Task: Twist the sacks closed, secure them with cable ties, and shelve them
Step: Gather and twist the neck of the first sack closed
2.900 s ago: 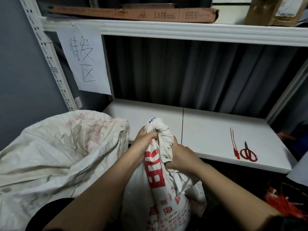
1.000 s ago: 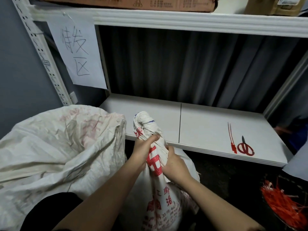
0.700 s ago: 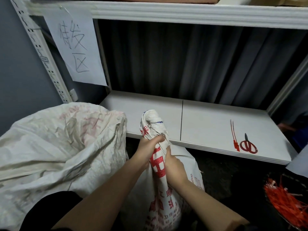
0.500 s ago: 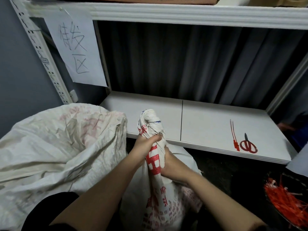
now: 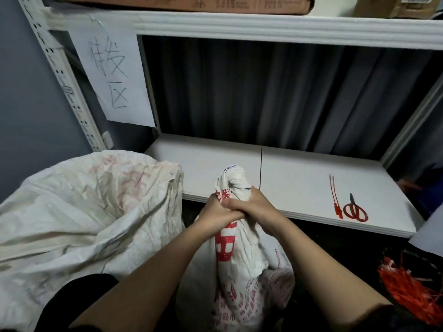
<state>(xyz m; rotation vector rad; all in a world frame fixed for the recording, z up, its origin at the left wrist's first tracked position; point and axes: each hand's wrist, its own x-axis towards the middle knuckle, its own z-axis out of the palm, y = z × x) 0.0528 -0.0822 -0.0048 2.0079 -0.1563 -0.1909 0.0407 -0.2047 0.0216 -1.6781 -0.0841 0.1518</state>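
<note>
A white woven sack (image 5: pixel 242 267) with red print stands in front of the low white shelf (image 5: pixel 299 188). Its neck is twisted into a tight rope that ends in a knob above my hands. My left hand (image 5: pixel 214 210) grips the neck from the left. My right hand (image 5: pixel 256 207) wraps round it from the right, its fingers lying over my left hand. Red cable ties (image 5: pixel 334 200) lie on the shelf at the right.
A big crumpled white sack (image 5: pixel 84 212) lies at my left. Red-handled scissors (image 5: pixel 354 209) rest beside the ties. A heap of red ties (image 5: pixel 414 291) sits low right. A handwritten paper sign (image 5: pixel 112 75) hangs on the rack post; cardboard boxes (image 5: pixel 182 2) lie on the upper shelf.
My right hand has moved up from below my left hand to the same height and now overlaps it. The sack's neck looks more tightly twisted.
</note>
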